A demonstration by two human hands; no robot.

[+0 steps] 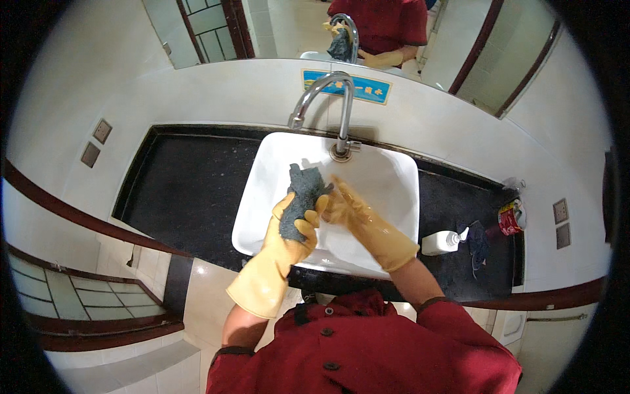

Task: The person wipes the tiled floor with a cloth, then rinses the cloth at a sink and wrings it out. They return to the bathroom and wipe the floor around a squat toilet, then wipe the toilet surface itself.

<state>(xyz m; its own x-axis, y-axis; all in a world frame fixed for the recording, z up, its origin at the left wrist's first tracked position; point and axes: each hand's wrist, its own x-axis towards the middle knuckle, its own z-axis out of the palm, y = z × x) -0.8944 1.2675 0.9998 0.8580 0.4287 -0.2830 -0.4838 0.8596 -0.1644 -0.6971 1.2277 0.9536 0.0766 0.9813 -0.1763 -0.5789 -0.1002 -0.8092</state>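
Note:
A damp-looking dark grey cloth (304, 189) is bunched over the white sink basin (389, 170). My left hand (291, 246), in a yellow rubber glove, grips it from below with the fingers wrapped around its lower part. My right hand (340, 204), also in a yellow rubber glove, is beside the cloth's right edge. Its fingers are blurred, so I cannot tell whether they pinch the cloth. The right glove looks wet and shiny. Above the basin's rear rim arches a chrome gooseneck faucet (347, 106), its spout behind the cloth.
On the black countertop (192, 182), to the right, lie a white pump bottle (439, 243) on its side, a dark crumpled cloth (477, 244) and a red container (510, 217). A mirror (285, 29) hangs above a blue sign (366, 90) with writing.

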